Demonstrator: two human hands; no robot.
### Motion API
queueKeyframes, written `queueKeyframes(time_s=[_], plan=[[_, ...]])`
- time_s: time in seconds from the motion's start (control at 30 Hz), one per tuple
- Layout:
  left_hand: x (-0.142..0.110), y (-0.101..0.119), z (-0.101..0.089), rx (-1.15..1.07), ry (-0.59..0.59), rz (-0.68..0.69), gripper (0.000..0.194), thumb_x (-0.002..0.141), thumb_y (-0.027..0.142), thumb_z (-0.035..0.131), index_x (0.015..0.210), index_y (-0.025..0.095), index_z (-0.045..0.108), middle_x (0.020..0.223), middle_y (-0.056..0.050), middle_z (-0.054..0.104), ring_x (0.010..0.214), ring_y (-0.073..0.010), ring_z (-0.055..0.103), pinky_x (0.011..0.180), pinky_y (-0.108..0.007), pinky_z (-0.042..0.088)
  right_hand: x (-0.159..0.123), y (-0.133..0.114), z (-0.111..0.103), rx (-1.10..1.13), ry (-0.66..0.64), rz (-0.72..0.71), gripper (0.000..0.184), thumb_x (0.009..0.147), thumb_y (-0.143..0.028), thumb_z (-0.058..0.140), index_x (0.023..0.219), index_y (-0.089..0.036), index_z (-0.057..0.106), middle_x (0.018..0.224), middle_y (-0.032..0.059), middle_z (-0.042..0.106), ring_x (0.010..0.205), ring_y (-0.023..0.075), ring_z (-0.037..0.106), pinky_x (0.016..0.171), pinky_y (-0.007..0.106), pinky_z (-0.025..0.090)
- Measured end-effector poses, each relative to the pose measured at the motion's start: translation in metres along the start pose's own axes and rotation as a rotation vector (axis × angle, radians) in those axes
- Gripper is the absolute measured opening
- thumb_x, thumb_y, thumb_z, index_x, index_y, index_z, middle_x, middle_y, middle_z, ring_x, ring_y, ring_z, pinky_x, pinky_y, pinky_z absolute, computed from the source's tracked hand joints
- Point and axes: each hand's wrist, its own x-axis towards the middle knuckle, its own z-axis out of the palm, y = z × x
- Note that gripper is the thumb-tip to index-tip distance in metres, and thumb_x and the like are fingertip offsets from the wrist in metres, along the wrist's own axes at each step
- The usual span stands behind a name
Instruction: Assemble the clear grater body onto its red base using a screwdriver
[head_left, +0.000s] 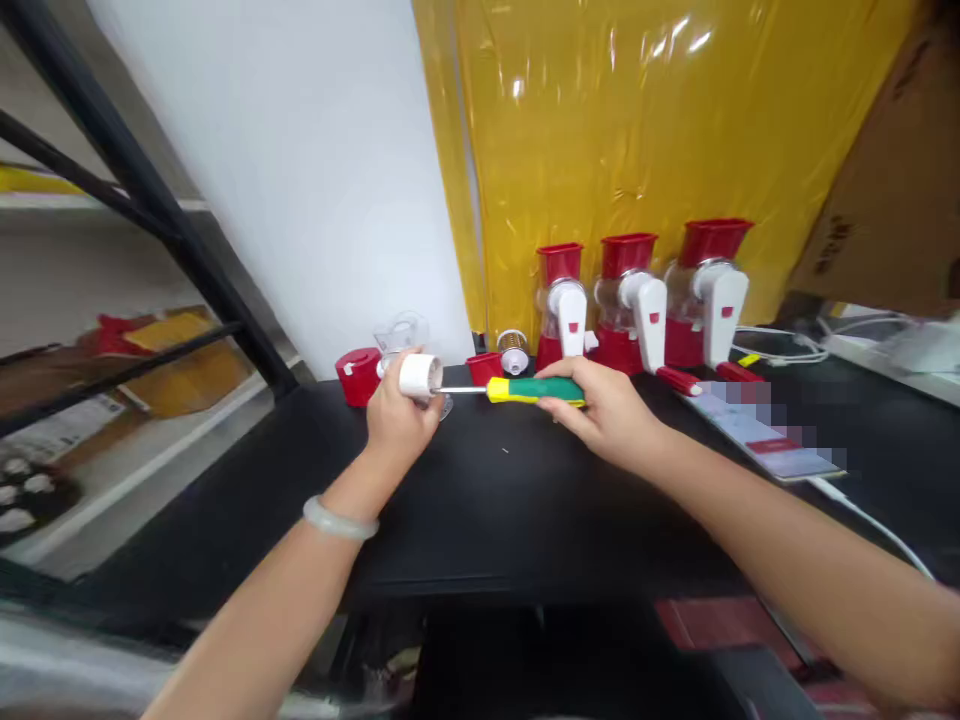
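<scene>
My left hand (396, 415) is closed round a small white cylindrical part (418, 375), held just above the black table (480, 490). My right hand (604, 405) grips a screwdriver (534, 390) with a yellow and green handle. Its metal shaft points left and its tip meets the white part. A pale bangle (339, 520) sits on my left wrist.
Three red and white hand-crank machines (636, 305) stand in a row at the back against yellow plastic sheeting (637, 130). A red cap (358, 375), a clear plastic piece (401, 332), a small red cup (484, 367) and a metal drum (513, 350) lie behind my hands. A phone (757, 430) and cables lie at right.
</scene>
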Motion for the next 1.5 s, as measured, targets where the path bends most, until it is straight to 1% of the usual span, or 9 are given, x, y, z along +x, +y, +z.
queueKeyframes(time_s=[0.4,0.53,0.67,0.77,0.87,0.97,1.13,1.3,1.5], plan=[[-0.006,-0.015,0.004,-0.032,0.056,0.062,0.052,0.083,0.036,0.069,0.128,0.018,0.050,0.116,-0.016,0.072,0.105,-0.0287,0.073,0.090,-0.041,0.059,0.005,-0.009,0.014,0.399,-0.150,0.578,0.046,0.093,-0.061,0.055,0.069,-0.022,0.045,0.040,-0.0074,0.048,0.028,0.0072,0.038,0.034,0.020,0.028],[-0.001,-0.012,0.000,-0.002,0.065,0.089,0.052,0.083,0.033,0.067,0.129,0.017,0.049,0.117,-0.016,0.072,0.106,-0.0296,0.072,0.090,-0.042,0.059,0.006,-0.005,0.020,0.571,-0.226,0.736,0.043,0.098,-0.061,0.044,0.079,-0.022,0.044,0.040,-0.0090,0.044,0.027,0.0071,0.033,0.031,0.019,0.023],[0.006,-0.002,-0.008,0.060,-0.100,-0.101,0.052,0.083,0.030,0.064,0.132,0.018,0.050,0.123,-0.016,0.069,0.109,-0.0329,0.071,0.087,-0.044,0.059,0.004,0.002,0.020,0.710,-0.109,0.476,0.048,0.090,-0.053,0.064,0.116,-0.025,0.036,0.078,-0.0031,0.062,0.048,0.0115,0.056,0.044,0.023,0.046],[0.011,0.005,-0.013,0.046,-0.246,-0.182,0.053,0.082,0.029,0.063,0.132,0.016,0.052,0.119,-0.017,0.070,0.103,-0.0345,0.072,0.083,-0.046,0.059,0.002,0.008,0.012,0.421,-0.008,0.081,0.043,0.088,-0.036,0.070,0.119,-0.025,0.043,0.106,0.0060,0.061,0.077,0.0164,0.067,0.065,0.031,0.057],[0.014,0.010,-0.014,-0.023,-0.413,-0.174,0.049,0.082,0.030,0.060,0.129,0.014,0.053,0.111,-0.015,0.071,0.100,-0.0326,0.072,0.082,-0.043,0.058,0.000,0.016,0.007,0.041,0.055,-0.219,0.013,0.094,-0.028,0.062,0.105,-0.023,0.058,0.097,0.0069,0.067,0.088,0.0200,0.067,0.076,0.033,0.057],[0.014,0.015,-0.014,-0.029,-0.579,-0.144,0.044,0.086,0.032,0.058,0.127,0.015,0.053,0.107,-0.014,0.071,0.096,-0.0313,0.072,0.079,-0.041,0.058,-0.001,0.021,0.010,-0.146,0.158,-0.298,0.010,0.096,-0.023,0.054,0.090,-0.021,0.062,0.083,0.0053,0.070,0.075,0.0179,0.067,0.067,0.029,0.053],[0.013,0.021,-0.013,0.065,-0.592,-0.176,0.049,0.086,0.030,0.058,0.132,0.014,0.050,0.106,-0.015,0.071,0.093,-0.0325,0.073,0.074,-0.040,0.057,-0.002,0.015,0.023,-0.080,0.258,0.010,0.019,0.092,-0.024,0.049,0.077,-0.020,0.060,0.073,0.0037,0.072,0.060,0.0151,0.064,0.058,0.026,0.048],[0.013,0.020,-0.014,0.166,-0.554,-0.149,0.056,0.085,0.026,0.060,0.138,0.015,0.047,0.111,-0.016,0.072,0.096,-0.0329,0.074,0.074,-0.039,0.058,0.000,0.008,0.027,0.166,0.179,0.363,0.020,0.091,-0.027,0.048,0.077,-0.020,0.060,0.054,-0.0020,0.061,0.047,0.0127,0.056,0.051,0.023,0.043],[0.010,0.016,-0.011,0.215,-0.387,-0.035,0.056,0.081,0.024,0.063,0.135,0.016,0.050,0.127,-0.016,0.068,0.112,-0.0316,0.069,0.080,-0.037,0.058,0.009,0.010,0.024,0.581,0.023,0.806,0.017,0.090,-0.015,0.043,0.078,-0.018,0.054,0.044,-0.0040,0.053,0.029,0.0064,0.033,0.035,0.019,0.020]])
